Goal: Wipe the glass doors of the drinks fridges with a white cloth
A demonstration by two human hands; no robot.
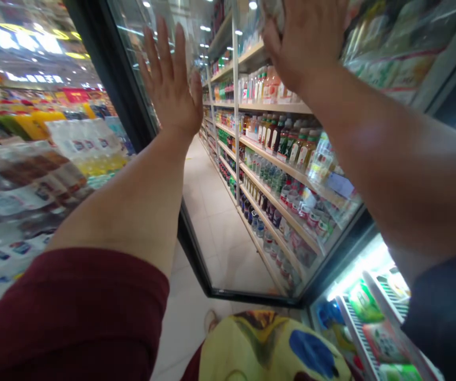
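Observation:
A glass cooler door [247, 299] with a black frame stands swung open in front of me. My left hand [172, 87] is open, its fingers spread and raised, palm laid flat against the upper left of the glass. Higher up on the right, my right hand [309, 39] is at the glass too, with its fingertips cut off by the top edge. Between its thumb and fingers shows a pale crumpled thing [274, 11], perhaps a cloth; only part of it is visible.
Through the glass appear shelves of bottled drinks [267, 135] beside a tiled aisle [204, 196]. Lit cooler racks [365, 328] hold drinks at lower right. Wrapped bottle packs [25, 190] are stacked at left. My patterned yellow garment [267, 349] shows below.

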